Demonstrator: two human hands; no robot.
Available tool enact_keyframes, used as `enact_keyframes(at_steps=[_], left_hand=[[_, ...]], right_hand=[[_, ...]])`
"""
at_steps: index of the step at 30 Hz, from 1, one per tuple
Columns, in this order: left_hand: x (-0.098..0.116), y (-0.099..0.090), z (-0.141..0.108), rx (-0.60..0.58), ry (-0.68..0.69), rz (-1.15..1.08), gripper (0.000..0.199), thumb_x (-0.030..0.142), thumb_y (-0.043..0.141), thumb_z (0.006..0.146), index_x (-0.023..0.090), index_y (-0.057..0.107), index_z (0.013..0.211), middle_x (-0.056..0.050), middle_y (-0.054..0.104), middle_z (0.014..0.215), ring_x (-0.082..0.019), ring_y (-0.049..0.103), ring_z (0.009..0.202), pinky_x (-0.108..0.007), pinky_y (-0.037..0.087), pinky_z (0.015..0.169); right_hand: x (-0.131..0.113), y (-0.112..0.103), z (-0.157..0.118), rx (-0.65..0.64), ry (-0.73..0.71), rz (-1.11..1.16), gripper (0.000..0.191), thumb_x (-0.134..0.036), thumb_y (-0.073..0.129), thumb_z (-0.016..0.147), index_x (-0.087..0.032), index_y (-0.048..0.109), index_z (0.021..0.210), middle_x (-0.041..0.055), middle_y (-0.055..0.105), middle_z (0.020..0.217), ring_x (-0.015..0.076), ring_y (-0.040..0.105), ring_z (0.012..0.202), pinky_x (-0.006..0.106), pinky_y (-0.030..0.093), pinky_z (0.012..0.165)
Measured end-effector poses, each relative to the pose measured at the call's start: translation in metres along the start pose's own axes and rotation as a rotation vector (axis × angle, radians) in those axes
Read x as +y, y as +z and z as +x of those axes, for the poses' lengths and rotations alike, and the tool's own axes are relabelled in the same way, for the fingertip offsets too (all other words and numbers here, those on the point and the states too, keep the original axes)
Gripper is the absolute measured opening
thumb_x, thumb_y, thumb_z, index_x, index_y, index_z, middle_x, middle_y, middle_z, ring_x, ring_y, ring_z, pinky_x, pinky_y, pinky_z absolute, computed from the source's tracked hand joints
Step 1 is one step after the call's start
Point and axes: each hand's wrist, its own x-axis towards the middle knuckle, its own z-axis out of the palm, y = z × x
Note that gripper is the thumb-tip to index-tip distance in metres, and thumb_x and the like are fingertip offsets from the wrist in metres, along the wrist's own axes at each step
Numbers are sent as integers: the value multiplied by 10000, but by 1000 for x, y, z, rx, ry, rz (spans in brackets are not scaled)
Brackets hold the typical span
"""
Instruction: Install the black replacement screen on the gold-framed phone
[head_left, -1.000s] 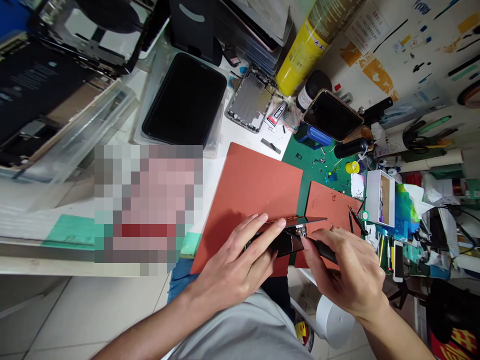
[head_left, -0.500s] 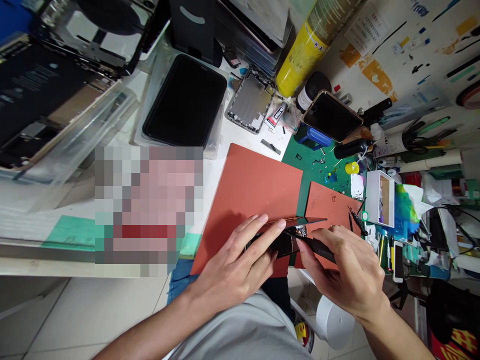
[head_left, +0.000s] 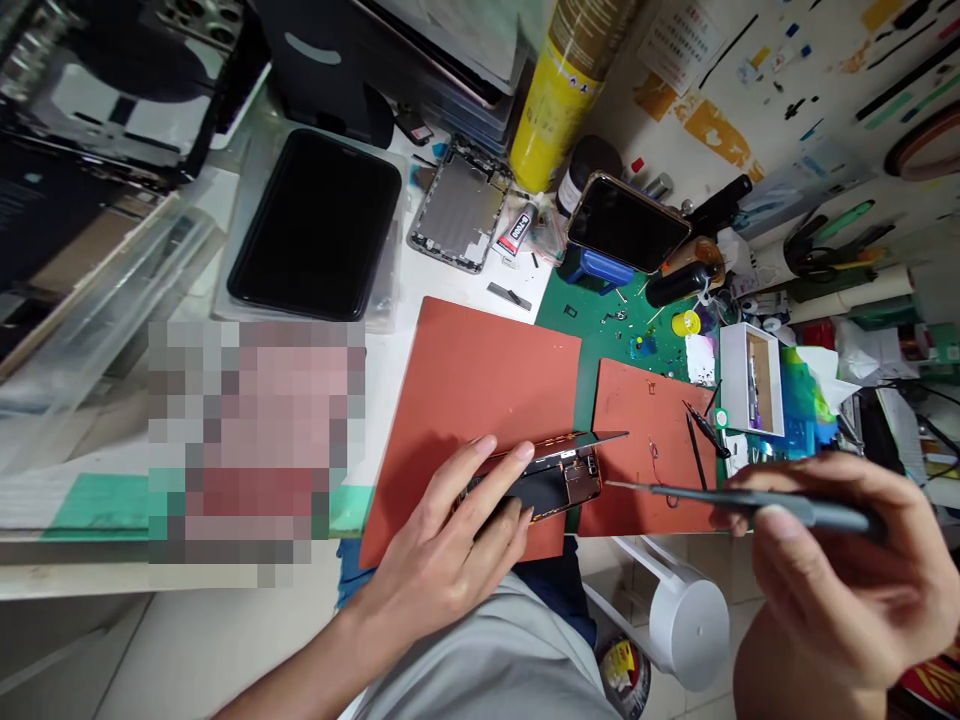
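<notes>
My left hand (head_left: 450, 545) is closed around an opened phone (head_left: 547, 492), whose screen panel (head_left: 574, 446) is tilted up along the far side. Inside the phone, a dark battery area and small boards show; its left end is hidden by my fingers. My right hand (head_left: 847, 560) grips a slim dark screwdriver (head_left: 780, 503), held level with its thin shaft pointing left. In the picture its tip lies just right of the phone's end, apart from it. Beneath the phone is a large reddish-brown mat (head_left: 487, 385).
A smaller reddish mat (head_left: 630, 420) carries tweezers (head_left: 706, 430) and tiny parts. Beyond are a green mat (head_left: 592, 335), a propped phone (head_left: 628, 220), a yellow can (head_left: 551, 110) and a glue tube (head_left: 517, 232). A dark tablet-like device (head_left: 315, 225) lies left.
My right hand has drawn the screwdriver away from the phone, to the right and nearer the camera. My left hand still holds the phone. The view has shifted slightly.
</notes>
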Motion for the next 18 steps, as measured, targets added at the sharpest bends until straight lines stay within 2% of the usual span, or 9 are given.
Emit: enact_keyframes(at_steps=[3,7,12,16,18], left_hand=[[2,-1,1,-4,-10,6,124,39,806,897,95,756,996,-140,283,1835,-350,387,1650,-461,387,1362],[4,-1,-1,-21,-61,20,133,55,816,892,136,777,990,-68,311,1834,-332,386,1651,-447,368,1375],[5,1,-6,-1,-113,44,207,57,825,876,186,808,1037,13,355,1818,-328,412,1628,-447,396,1362],[6,1,-7,-2,-115,60,253,57,825,870,197,816,1081,13,367,1812,-335,430,1613,-466,405,1355],[7,1,-7,-3,-113,67,263,57,822,864,199,814,1085,7,363,1813,-349,436,1607,-491,426,1340]], right_hand=[[29,0,6,146,216,240,299,-165,799,952,-269,750,1228,72,775,903,234,733,632,358,586,470],[62,21,12,189,359,336,293,-220,855,932,-249,708,1184,28,779,916,184,750,685,330,656,610],[75,51,18,163,349,302,332,-247,876,927,-255,666,1184,26,793,993,180,786,781,310,681,671],[78,71,27,105,316,288,320,-259,859,940,-255,661,1192,9,805,1018,168,811,809,319,697,785],[81,79,31,97,309,292,309,-270,852,944,-252,660,1186,4,805,1011,168,811,803,321,690,786]])
